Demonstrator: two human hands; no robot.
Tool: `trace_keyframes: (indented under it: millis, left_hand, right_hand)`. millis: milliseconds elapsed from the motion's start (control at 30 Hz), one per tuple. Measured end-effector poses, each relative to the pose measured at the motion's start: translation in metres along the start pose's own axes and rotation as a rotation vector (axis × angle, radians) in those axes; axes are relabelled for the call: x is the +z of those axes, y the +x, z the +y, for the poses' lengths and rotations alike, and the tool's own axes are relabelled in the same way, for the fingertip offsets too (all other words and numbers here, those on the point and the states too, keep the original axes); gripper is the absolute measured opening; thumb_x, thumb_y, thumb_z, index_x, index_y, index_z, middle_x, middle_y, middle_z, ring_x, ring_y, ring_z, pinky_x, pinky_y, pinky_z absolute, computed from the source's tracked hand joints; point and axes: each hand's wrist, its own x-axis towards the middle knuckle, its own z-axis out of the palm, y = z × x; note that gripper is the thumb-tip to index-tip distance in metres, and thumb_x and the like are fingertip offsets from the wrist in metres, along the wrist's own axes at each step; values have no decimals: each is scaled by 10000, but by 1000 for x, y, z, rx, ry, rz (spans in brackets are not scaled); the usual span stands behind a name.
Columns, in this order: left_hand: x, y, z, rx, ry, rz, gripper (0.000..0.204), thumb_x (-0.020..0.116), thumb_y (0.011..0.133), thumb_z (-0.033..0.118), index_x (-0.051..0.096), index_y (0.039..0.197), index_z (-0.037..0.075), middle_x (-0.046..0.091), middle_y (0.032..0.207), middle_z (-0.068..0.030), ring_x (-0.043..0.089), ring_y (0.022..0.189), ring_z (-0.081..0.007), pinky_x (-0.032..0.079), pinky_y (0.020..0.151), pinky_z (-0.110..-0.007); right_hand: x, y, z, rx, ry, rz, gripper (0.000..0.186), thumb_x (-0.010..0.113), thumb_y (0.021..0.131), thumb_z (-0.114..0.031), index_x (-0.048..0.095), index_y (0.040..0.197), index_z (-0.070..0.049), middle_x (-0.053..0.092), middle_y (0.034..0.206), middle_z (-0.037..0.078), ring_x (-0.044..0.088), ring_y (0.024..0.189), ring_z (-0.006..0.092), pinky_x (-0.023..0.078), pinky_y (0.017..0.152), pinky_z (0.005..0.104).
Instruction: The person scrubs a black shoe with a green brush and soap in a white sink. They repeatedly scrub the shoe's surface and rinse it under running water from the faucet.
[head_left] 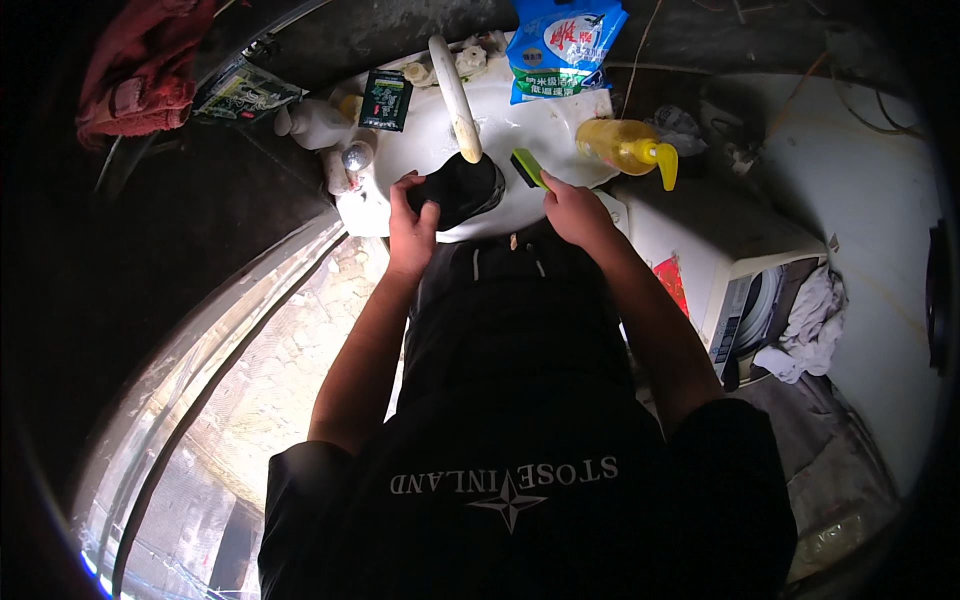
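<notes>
Over the white sink (380, 215), my left hand (411, 222) is closed on the near left end of a black shoe (462, 192). Its rounded far end points right, beneath the white faucet (453, 100); the dark surface hides which side faces up. To the right, my right hand (578, 212) grips a green scrub brush (527, 170) with dark bristles, held over the basin and apart from the shoe.
A yellow pump bottle (615, 145) lies tilted on the sink's right rim. Behind stands a blue detergent bag (563, 50). Dark green packets (385, 100) and small bottles crowd the left rim. A white washing machine (745, 290) with cloth in its opening stands right.
</notes>
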Motion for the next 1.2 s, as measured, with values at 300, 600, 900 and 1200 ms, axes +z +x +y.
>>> trace_keyframes:
  millis: [300,600,900,1200]
  left_hand:
    - [57,13,48,43,-12,-150,703,633,924,41,240,1503,-23,469,1381,-273,550,1253,-380,462,1045,-434]
    - [86,37,24,-7,-230,19,508,485,1075,271,319,1452,-27,414,1401,-220,476,1267,-319,367,1115,-414]
    - [111,55,37,-61,-223,95,456,554,1010,246,449,1385,10,534,1250,-200,540,1178,-340,419,1031,-444]
    - [112,30,32,223,-62,-10,577,547,986,152,301,1479,-19,390,1429,-238,446,1313,-376,337,1147,-440]
  right_hand:
    - [1,10,-51,40,95,-128,368,485,985,-273,648,1275,-115,705,981,274,681,964,456,537,869,542]
    - [-23,-28,-73,-79,395,-43,437,514,1029,-260,554,1444,-128,696,986,275,688,912,438,541,809,473]
    - [-43,-15,-69,-11,410,-56,382,505,1027,-255,618,1338,-64,686,937,272,695,864,403,525,751,451]
    - [27,96,-34,313,604,-466,321,655,876,-324,669,931,-8,654,764,100,610,650,229,496,532,454]
